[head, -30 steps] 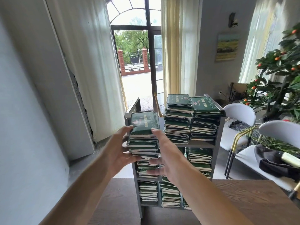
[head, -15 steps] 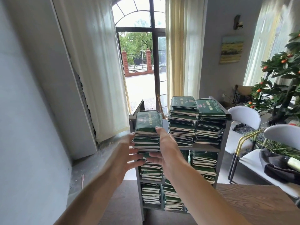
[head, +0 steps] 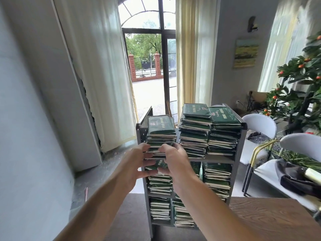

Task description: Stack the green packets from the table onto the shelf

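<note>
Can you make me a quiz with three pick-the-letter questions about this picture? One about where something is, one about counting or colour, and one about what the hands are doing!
1. Where is the stack of packets that the hands are at?
A. at the left end of the shelf's top
B. on a white chair
C. on the wooden table

2. How many stacks of green packets stand on top of the shelf?
A. one
B. three
C. six

3. What are the left hand and the right hand doing?
A. hanging at the person's sides
B. pulling the curtain
C. reaching out to the front of the left stack

Answers:
1. A: it stands at the top's left end, beside two taller stacks.
2. B: three stacks stand side by side there.
3. C: both hands are at the stack's lower front, fingers on the packet edges.
</note>
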`<state>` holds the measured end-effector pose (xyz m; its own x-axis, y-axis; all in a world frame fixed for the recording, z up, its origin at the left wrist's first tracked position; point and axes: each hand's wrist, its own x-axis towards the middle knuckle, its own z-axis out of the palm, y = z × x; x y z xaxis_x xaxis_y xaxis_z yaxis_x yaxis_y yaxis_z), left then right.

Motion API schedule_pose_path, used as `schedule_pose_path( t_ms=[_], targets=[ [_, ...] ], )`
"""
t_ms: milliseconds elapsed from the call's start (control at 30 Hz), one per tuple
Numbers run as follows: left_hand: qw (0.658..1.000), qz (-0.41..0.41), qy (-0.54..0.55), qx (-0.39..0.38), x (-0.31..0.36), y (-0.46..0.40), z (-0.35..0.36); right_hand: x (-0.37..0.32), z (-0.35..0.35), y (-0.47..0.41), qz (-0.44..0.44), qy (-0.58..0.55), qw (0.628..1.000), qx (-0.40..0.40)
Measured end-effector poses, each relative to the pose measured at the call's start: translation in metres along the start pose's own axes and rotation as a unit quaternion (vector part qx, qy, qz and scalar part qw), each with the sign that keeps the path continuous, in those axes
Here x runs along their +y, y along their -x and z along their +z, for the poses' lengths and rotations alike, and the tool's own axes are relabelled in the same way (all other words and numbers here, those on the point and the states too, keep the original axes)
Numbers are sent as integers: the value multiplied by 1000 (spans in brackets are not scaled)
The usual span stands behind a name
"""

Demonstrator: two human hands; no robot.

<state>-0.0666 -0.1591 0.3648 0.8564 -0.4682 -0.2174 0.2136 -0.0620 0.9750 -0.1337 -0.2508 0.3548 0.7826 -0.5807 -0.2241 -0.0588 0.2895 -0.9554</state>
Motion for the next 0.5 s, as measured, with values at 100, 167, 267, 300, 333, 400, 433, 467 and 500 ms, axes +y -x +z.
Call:
schedule_pose_path(
  t_ms=[100,167,267,300,333,400,433,467,500],
  targets=[
    [1000,3,8,2,-2,-5,0,-1,2,-1,0,-1,1000,4],
    [1000,7,11,-5,-2,-7,1,-2,3,-3,3,-5,1000,4],
    [1000,10,14,-12,-2,-11,1,-3,3,-7,5,-17,1000,6],
    [1000,10,14,-12,-2,-13,1,-2,4,-9,7,-19,1000,8],
    [1000,11,14,-11,-3,-15,2,-2,4,-10,6,-17,1000,10],
    [1000,11,12,-12,-3,-17,3,-1,5,-12,7,-14,1000,13],
    [1000,12,12,-13,-3,-18,3,-1,5,-13,9,-13,1000,13],
    [1000,14,13,-14,-3,-18,4,-1,5,-14,9,-15,1000,17],
    [1000,15,16,-15,-3,-18,4,-1,5,-15,9,-19,1000,20]
  ],
)
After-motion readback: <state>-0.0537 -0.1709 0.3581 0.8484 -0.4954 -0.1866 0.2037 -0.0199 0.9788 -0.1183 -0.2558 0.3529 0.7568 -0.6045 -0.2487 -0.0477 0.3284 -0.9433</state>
